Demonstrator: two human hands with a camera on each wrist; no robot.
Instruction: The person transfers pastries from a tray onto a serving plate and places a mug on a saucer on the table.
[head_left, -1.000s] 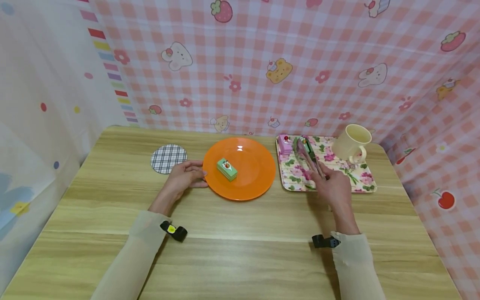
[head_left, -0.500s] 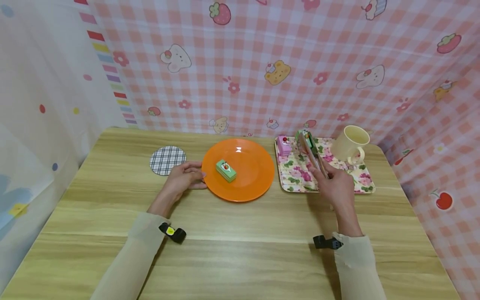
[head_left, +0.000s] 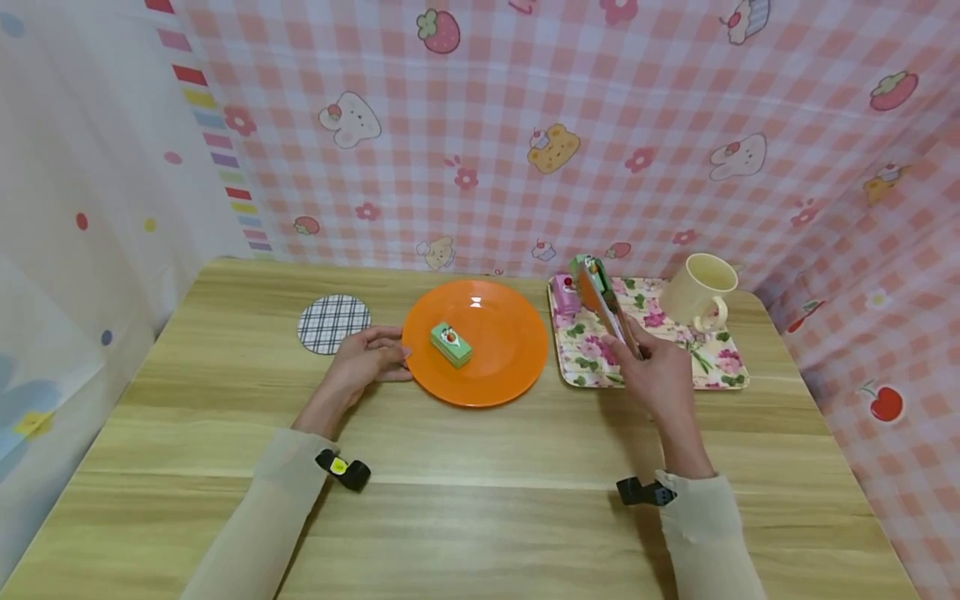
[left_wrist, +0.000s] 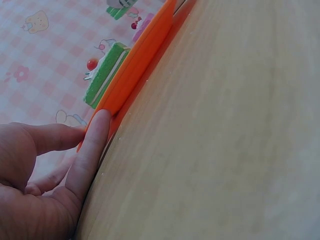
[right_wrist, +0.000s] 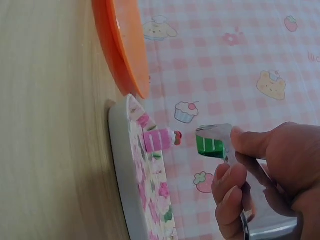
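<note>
My right hand (head_left: 658, 373) grips metal tongs (head_left: 619, 323), which hold a toy slice of green layered cake (right_wrist: 210, 146) up off the floral tray (head_left: 720, 377). In the right wrist view, the cake's layers show between the tong ends. A pink toy cake slice (head_left: 566, 298) sits in the tray's back left corner, just left of the raised slice. My left hand (head_left: 363, 360) pinches the left rim of the orange plate (head_left: 506, 354) between thumb and finger. On that plate lies another green cake slice (head_left: 452, 345) with a red topping.
A cream mug (head_left: 697, 293) stands on the tray's right side, close to my right hand. Left of the plate lies a round checked coaster (head_left: 333, 323). Patterned cloth (head_left: 495, 125) hangs behind the wooden table (head_left: 450, 500).
The tongs have taken hold of the green slice, lifted it from the tray and moved left with it, near the pink slice. My left hand stays at the plate.
</note>
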